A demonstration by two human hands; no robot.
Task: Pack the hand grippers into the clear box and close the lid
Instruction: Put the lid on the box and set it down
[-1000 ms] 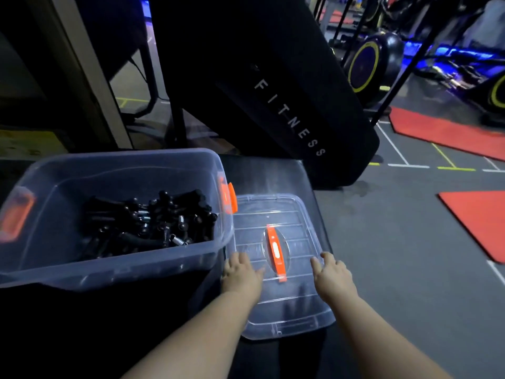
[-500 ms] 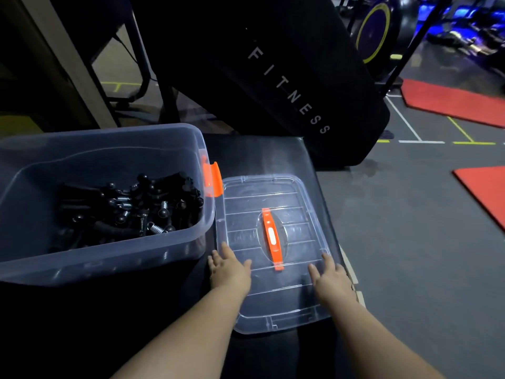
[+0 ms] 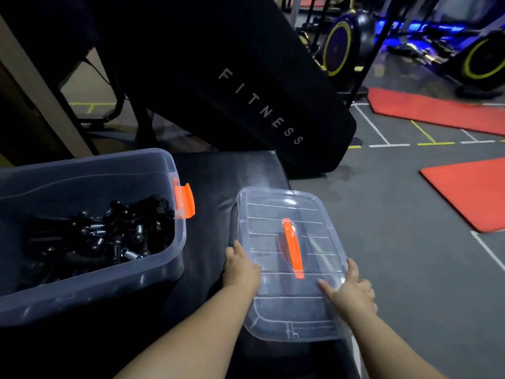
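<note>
Both bare forearms reach forward, roughly parallel. Left hand (image 3: pixel 240 266) is palm down, fingers curled over an edge. Right hand (image 3: pixel 351 292) looks clamped too, thumb spread inward, though it's blurry.

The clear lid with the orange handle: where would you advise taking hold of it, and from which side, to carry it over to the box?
Probably by its two long edges, one hand per side, as the left hand and right hand grip the lid now. It is wide, flat and lying handle-up, so a two-sided hold near its middle should keep it level. The orange handle would likely let it tilt.
</note>
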